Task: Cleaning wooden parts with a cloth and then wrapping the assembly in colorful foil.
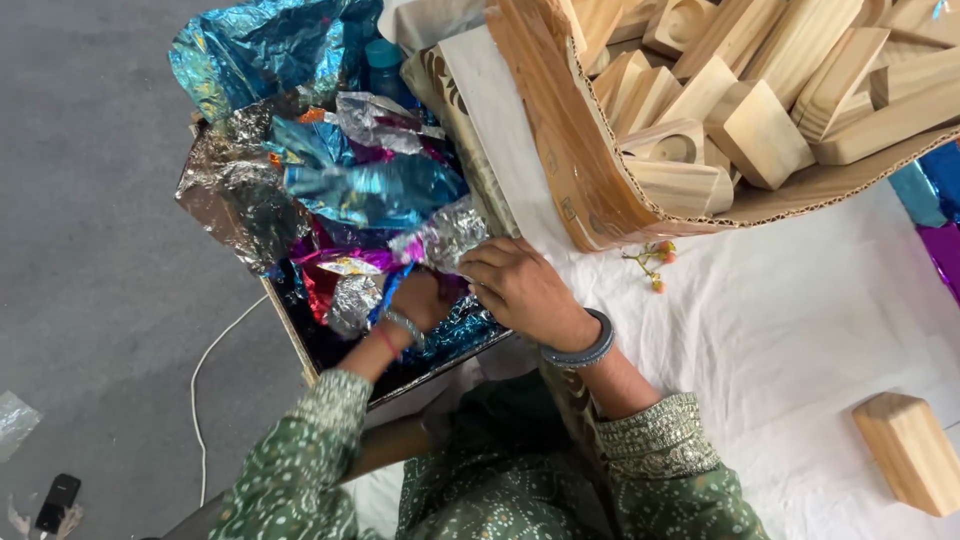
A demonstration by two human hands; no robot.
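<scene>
green patterned sleeves (320,470) fill the bottom of the view, and both forearms reach out from them into a shallow dark box (300,345) heaped with crumpled foil sheets (370,190) in blue, silver, pink and red. the left hand (415,300) is sunk among the sheets; its fingers are hidden by foil, so i cannot tell whether they are clenched or loose. the right hand (515,285) rests at the box's right edge, fingers curled down onto a silver foil piece (445,235), seemingly pinching it. a grey bangle (585,345) sits on that wrist. the step in hand looks like sorting through the pile to pick one sheet. the next move calls for drawing that silver piece free without dragging its neighbours. a cardboard carton of wooden blocks (720,110) stands beyond on the white cloth (780,330), and a single wooden block (910,450) lies well apart at the right.
</scene>
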